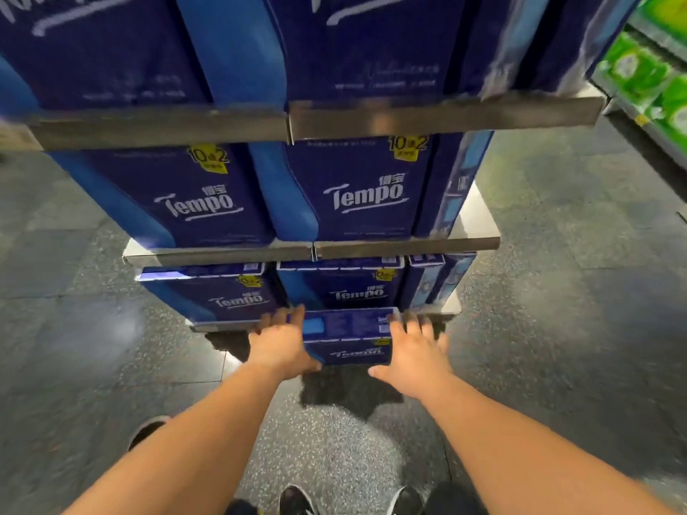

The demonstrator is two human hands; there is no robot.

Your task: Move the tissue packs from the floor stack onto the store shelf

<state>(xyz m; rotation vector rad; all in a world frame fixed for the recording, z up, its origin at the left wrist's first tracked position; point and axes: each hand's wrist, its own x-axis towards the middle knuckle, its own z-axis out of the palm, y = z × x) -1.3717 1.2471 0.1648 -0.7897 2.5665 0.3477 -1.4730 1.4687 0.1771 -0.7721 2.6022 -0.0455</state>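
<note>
Between the hands: one blue tissue pack (347,336) sits low at the foot of the store shelf (405,245), in front of the bottom tier.
Pack axis: long side runs left-right across the view; short ends face the two palms; logo face toward the camera.
Left hand (280,345): flat against the pack's left end, fingers (293,315) straight and reaching forward along that end, thumb tucked near the lower front corner. Looks to be touching, though blur makes it hard to be sure.
Right hand (414,353): at the pack's right end, fingers (407,321) spread fairly wide and pointing forward, thumb low and out to the side. Contact is uncertain; possibly a thin gap.
Nearer hand: left seems tighter on the pack; right just beside it.
Finger state: both loose and extended, neither curled round anything; a two-palm squeeze, not a pinch.
Pack vs fingers: pack lies directly between them, fingertips reaching about to its back edge, which is close to the bottom tier's front.
Floor or held: cannot tell whether the pack rests on the floor (111,328) or is lifted; a dark shadow lies under it.
Shelf fill: upper tiers carry shelved packs (357,187) standing upright, front row looks full; bottom tier also holds packs behind the hands.
Next move, judged: press both ends in, lift, go up and forward to a free slot.
Risk, judged: soft wrap could slip from flat palms.
Also in view: green packs (647,76) on a far right shelf; shoes (297,501) at the bottom edge.
</note>
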